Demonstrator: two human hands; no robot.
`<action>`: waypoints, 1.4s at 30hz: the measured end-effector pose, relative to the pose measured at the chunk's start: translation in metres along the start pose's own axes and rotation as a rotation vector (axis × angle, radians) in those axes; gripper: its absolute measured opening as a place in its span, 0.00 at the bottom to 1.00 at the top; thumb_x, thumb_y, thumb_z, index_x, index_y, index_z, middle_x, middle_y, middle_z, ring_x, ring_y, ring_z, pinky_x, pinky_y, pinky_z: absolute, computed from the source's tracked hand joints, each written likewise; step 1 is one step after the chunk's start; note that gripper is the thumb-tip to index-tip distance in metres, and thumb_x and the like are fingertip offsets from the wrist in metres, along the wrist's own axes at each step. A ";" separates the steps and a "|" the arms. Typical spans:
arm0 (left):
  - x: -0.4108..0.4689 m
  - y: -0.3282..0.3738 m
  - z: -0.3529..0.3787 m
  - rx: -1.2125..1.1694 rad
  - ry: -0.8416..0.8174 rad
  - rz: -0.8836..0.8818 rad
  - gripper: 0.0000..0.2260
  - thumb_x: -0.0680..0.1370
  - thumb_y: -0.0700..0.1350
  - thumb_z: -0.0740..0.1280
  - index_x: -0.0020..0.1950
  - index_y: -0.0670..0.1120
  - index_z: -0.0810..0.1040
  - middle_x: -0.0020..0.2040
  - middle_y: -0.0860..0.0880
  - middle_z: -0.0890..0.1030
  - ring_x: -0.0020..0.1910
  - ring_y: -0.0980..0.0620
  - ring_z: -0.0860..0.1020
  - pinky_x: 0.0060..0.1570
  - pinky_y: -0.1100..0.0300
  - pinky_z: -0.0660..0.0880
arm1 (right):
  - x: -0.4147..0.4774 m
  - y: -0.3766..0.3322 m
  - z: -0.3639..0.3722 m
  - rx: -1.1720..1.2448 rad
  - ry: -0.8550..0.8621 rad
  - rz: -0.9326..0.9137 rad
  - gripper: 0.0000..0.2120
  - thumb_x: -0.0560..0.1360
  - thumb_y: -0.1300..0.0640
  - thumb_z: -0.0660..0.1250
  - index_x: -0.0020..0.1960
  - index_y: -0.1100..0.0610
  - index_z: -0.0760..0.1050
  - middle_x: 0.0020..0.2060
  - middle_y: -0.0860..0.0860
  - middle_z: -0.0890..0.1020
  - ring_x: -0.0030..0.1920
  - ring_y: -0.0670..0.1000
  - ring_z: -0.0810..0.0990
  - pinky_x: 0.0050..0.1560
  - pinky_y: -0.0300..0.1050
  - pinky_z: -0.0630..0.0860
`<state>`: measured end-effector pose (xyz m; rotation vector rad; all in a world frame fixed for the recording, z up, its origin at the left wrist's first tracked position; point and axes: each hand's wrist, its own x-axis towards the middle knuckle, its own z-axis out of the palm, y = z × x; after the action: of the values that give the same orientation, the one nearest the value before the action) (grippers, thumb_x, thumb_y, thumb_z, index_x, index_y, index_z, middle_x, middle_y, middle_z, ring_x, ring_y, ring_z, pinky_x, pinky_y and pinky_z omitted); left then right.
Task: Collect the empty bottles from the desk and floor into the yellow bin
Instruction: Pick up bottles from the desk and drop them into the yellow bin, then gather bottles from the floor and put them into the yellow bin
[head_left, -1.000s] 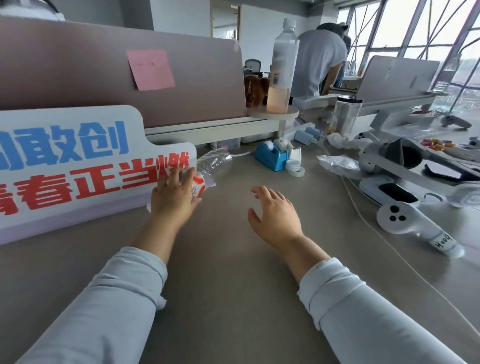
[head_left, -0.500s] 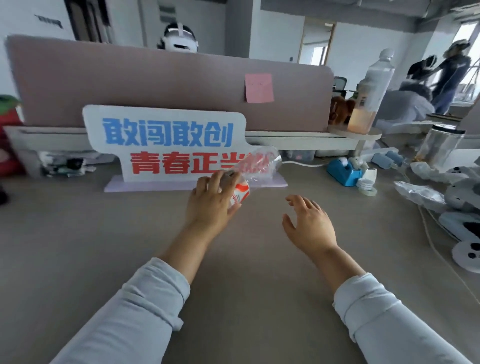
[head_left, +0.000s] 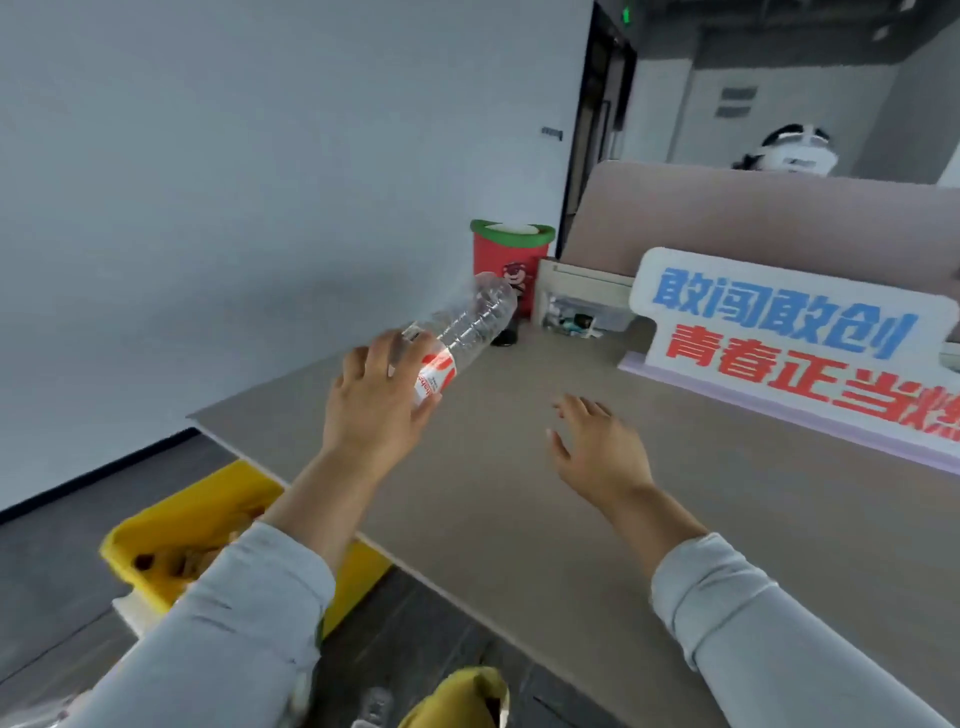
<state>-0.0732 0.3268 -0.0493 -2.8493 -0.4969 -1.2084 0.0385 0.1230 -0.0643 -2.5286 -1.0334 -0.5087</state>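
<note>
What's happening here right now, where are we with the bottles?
The person's left hand grips a clear, empty-looking bottle with a red-and-white label, lifted off the desk. The right hand is open over the desktop and holds nothing. The yellow bin sits on the floor by the desk's left edge, partly under the left arm. The bottle is not yet in it.

One clear bottle, one yellow bin, one red bucket, one lettered sign
</note>
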 end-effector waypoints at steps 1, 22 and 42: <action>-0.009 -0.024 -0.012 0.055 0.011 -0.031 0.30 0.67 0.49 0.75 0.65 0.51 0.65 0.59 0.41 0.75 0.51 0.35 0.75 0.40 0.45 0.77 | 0.005 -0.021 0.009 0.022 -0.016 -0.051 0.18 0.78 0.54 0.60 0.66 0.56 0.69 0.60 0.53 0.78 0.59 0.55 0.76 0.54 0.49 0.73; -0.004 -0.250 -0.038 0.282 -0.447 -0.527 0.29 0.80 0.58 0.54 0.77 0.53 0.44 0.78 0.47 0.50 0.76 0.43 0.51 0.69 0.45 0.60 | 0.097 -0.229 0.100 0.146 -0.097 -0.431 0.17 0.79 0.53 0.57 0.66 0.55 0.67 0.60 0.52 0.77 0.58 0.53 0.76 0.56 0.47 0.72; -0.209 -0.183 -0.152 0.341 -0.406 -0.530 0.18 0.80 0.53 0.55 0.68 0.47 0.67 0.65 0.48 0.70 0.66 0.48 0.67 0.60 0.54 0.68 | -0.052 -0.309 0.084 0.224 -0.131 -0.683 0.15 0.78 0.54 0.60 0.63 0.57 0.70 0.55 0.54 0.79 0.54 0.56 0.77 0.45 0.47 0.72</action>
<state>-0.3688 0.4216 -0.1105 -2.7260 -1.3859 -0.4743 -0.2022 0.3364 -0.1017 -1.9903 -1.8953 -0.3694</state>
